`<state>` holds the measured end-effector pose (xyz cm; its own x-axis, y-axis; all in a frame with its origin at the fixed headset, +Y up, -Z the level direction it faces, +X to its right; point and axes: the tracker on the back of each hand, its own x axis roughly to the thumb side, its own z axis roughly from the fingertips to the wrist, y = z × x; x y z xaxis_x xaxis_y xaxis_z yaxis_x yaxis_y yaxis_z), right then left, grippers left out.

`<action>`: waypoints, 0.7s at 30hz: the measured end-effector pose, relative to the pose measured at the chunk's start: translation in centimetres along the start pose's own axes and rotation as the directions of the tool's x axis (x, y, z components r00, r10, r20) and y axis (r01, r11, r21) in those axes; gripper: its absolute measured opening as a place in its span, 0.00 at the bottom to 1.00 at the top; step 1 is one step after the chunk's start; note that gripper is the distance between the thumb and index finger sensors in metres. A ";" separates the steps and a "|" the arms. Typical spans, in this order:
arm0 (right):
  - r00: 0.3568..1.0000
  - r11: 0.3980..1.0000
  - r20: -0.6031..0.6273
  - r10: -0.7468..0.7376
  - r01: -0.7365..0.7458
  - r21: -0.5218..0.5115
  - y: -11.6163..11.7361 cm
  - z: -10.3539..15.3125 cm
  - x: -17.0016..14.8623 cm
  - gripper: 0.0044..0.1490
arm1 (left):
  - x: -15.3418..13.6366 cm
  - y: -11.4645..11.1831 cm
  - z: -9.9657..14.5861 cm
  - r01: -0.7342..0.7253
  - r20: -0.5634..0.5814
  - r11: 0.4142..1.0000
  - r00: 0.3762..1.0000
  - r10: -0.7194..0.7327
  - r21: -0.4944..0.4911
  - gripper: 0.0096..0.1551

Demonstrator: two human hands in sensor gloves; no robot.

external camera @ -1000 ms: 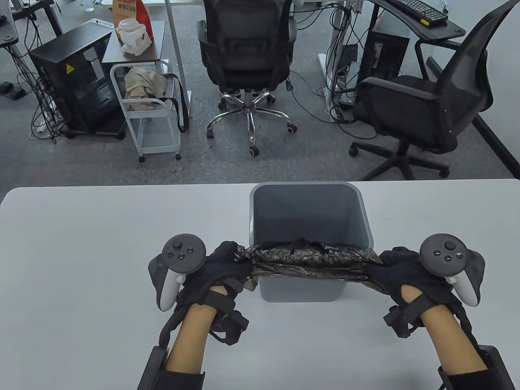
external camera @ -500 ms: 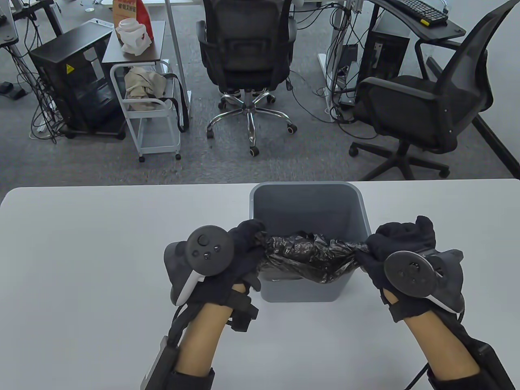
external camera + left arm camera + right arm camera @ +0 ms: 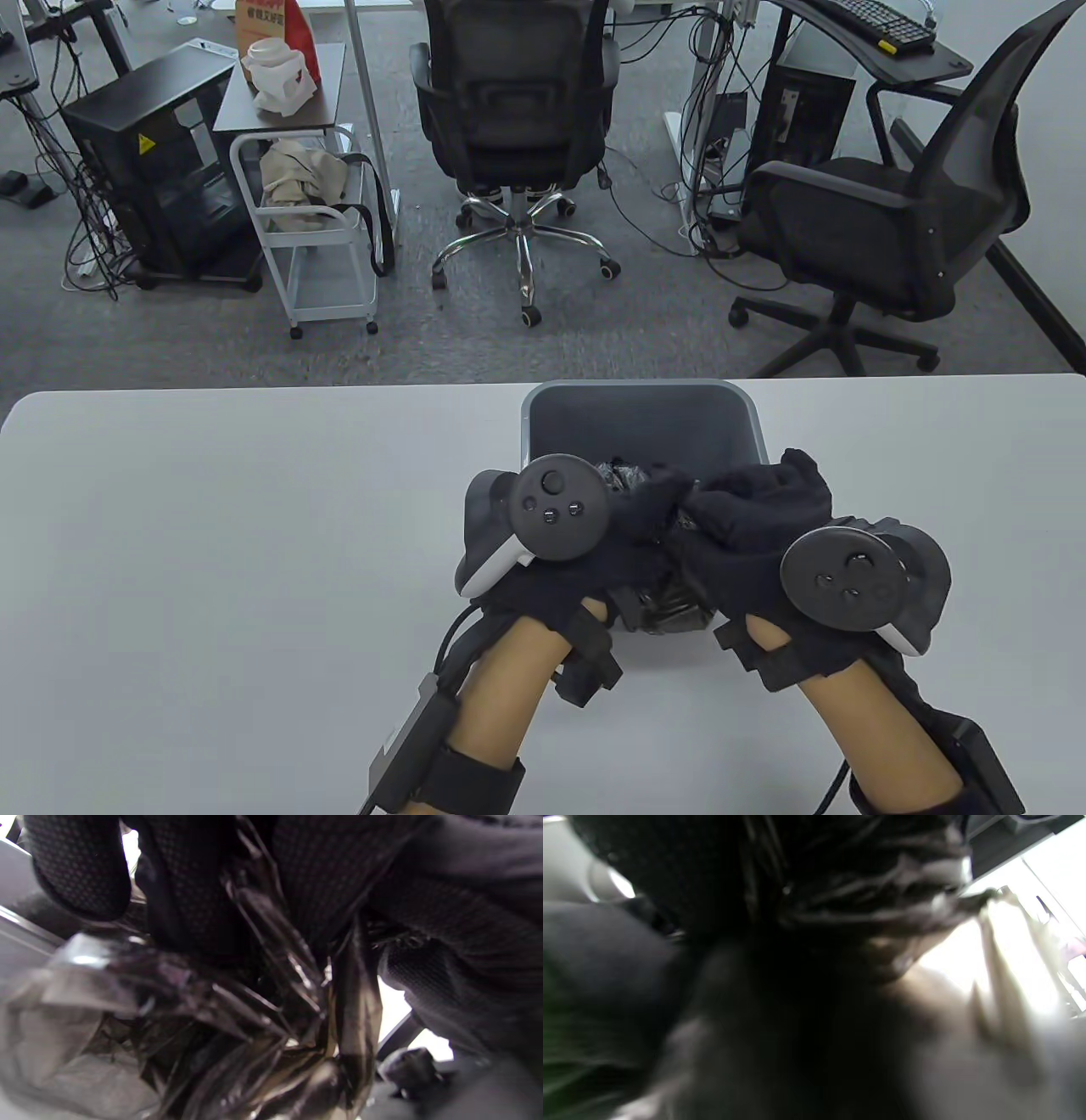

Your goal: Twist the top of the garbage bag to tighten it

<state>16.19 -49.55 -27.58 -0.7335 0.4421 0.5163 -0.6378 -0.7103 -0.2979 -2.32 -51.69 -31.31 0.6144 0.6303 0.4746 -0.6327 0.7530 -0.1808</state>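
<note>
A grey bin (image 3: pixel 645 416) stands on the white table (image 3: pixel 212 526) with a black garbage bag (image 3: pixel 624 473) in it. My left hand (image 3: pixel 632 531) and right hand (image 3: pixel 747 505) meet over the bin's near half, both gripping the gathered bag top between them. Most of the bag is hidden under the gloves in the table view. In the left wrist view the crinkled black bag (image 3: pixel 271 1027) is bunched and runs up into my gloved fingers (image 3: pixel 203 878). The right wrist view is blurred and dark; bunched bag film (image 3: pixel 865 904) shows under the glove.
The bin stands near the table's far edge. Beyond the table are two black office chairs (image 3: pixel 517 110) (image 3: pixel 899 212), a white trolley (image 3: pixel 314 221) and desks with cables on the grey carpet.
Both hands have come together from the bin's sides to its middle, bunching the stretched bag top into a tight gather. The left hand moved right, the right hand moved left.
</note>
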 end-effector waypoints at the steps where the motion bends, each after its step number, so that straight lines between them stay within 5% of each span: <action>1: 1.000 1.000 -0.014 -0.012 0.012 0.015 -0.1 0.1 -0.2 0.26 | 0.0 0.0 0.0 0.014 -0.006 0.999 1.000 -0.013 0.035 0.32; 5: 0.993 0.992 0.011 -0.121 0.121 0.041 -0.8 0.5 -1.0 0.37 | -0.9 0.3 -0.2 0.008 -0.045 0.997 0.999 -0.004 0.083 0.23; 11: 0.940 0.932 -0.009 -0.342 0.338 -0.133 -3.5 2.5 -4.4 0.45 | -2.4 2.0 -0.4 -0.188 -0.122 0.969 0.971 0.208 0.160 0.22; 15: 0.946 0.932 -0.092 -0.311 0.285 -0.223 -3.7 4.1 -7.2 0.46 | -3.1 3.0 -0.6 -0.309 -0.142 0.929 0.930 0.340 0.203 0.23; 19: 0.989 0.998 -0.143 -0.030 0.022 -0.053 -1.4 5.1 -8.4 0.53 | -3.1 3.5 -1.0 -0.464 -0.112 0.855 0.860 0.497 0.230 0.23; 21: 0.995 0.992 -0.098 0.025 -0.012 0.126 0.5 5.0 -8.3 0.63 | -2.5 3.5 -1.1 -0.467 -0.100 0.855 0.862 0.497 0.226 0.23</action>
<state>23.16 -56.33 -28.03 -0.7687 0.4759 0.4273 -0.5938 -0.7793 -0.2004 -5.56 -50.41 -34.06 0.2624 0.9362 0.2336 -0.9342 0.3071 -0.1815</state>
